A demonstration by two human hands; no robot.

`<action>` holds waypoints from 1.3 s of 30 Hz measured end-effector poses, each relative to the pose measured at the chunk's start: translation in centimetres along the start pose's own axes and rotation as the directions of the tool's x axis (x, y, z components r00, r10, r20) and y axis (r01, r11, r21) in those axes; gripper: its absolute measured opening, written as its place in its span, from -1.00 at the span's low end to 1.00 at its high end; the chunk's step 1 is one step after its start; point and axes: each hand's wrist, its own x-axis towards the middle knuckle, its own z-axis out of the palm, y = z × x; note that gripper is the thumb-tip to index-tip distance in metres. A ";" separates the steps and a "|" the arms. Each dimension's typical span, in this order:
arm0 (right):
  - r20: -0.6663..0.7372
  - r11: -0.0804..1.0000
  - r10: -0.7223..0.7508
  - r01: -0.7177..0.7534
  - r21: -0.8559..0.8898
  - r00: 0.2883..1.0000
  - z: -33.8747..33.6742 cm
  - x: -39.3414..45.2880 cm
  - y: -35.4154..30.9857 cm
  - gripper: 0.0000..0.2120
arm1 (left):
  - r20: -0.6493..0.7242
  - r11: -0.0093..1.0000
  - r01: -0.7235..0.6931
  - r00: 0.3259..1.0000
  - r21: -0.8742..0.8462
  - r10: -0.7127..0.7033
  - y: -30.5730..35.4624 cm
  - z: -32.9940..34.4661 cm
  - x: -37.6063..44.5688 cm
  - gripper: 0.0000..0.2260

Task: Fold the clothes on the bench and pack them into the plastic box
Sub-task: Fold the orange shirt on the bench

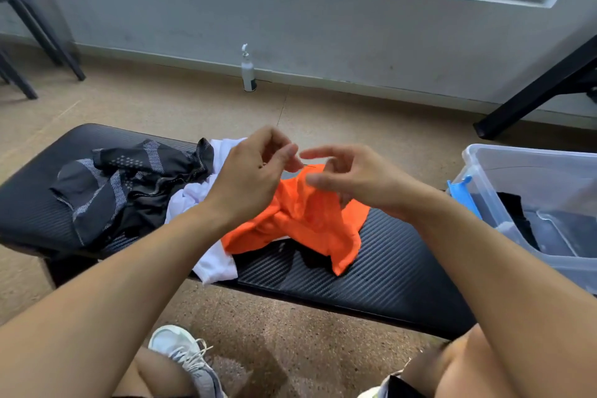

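Both hands hang over the orange shirt (300, 220) on the bench (387, 262). The left hand (255, 171) and right hand (349, 178) hold nothing, fingers loosely bent. The box (504, 171) waits on the right. A bad grab could bunch the shirt up more.

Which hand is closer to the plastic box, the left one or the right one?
Right. The right hand hovers over the orange garment, toward the plastic box at the bench's right end. The left hand is farther away, beside the white garment.
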 end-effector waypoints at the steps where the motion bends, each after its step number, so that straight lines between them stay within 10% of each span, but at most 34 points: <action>1: -0.036 0.991 0.039 -0.043 -0.124 0.999 0.1 0.3 0.7 -0.38 | 0.019 1.000 0.014 1.000 0.027 -0.014 -0.3 0.1 0.1 -0.89; 9: -0.259 0.688 0.174 -0.306 -0.659 0.950 -1.7 1.6 4.8 -0.20 | 0.263 0.930 -0.115 0.965 0.349 0.020 -2.2 0.3 -0.6 -0.84; 12: -0.177 0.622 0.300 -0.333 -0.709 0.937 -0.7 1.5 5.1 -0.46 | 0.266 0.925 -0.130 0.963 0.357 0.033 -2.4 0.8 -0.4 -0.80; 15: -0.096 0.622 0.281 -0.258 -0.739 0.955 0.8 1.6 4.7 -0.87 | 0.281 0.917 -0.114 0.960 0.383 0.002 -2.8 0.7 -0.1 -0.74; 21: 0.270 0.814 0.425 -0.234 -0.532 0.864 3.2 1.1 2.9 -0.98 | 0.481 0.827 -0.179 0.868 0.533 -0.123 -3.3 0.7 -0.1 -0.37; 25: 0.135 0.852 0.277 -0.178 -0.493 0.951 1.2 1.5 2.5 -0.94 | 0.533 0.770 -0.189 0.816 0.610 -0.223 -3.7 0.5 0.0 -0.36; 28: -0.141 0.638 0.090 -0.166 -0.752 0.986 -0.2 2.6 4.9 -0.67 | 0.574 0.763 -0.204 0.778 0.613 -0.254 -3.6 0.5 -0.3 -0.45; 33: -0.059 0.473 0.114 -0.106 -0.875 0.992 0.2 3.1 6.3 -0.74 | 0.479 0.804 -0.086 0.838 0.588 -0.260 -3.3 1.2 -0.3 -0.49; 39: -0.066 0.727 -0.148 0.063 -0.683 0.987 0.5 1.4 2.3 -0.83 | 0.429 0.826 -0.122 0.890 0.550 -0.154 -3.4 1.4 -0.3 -0.70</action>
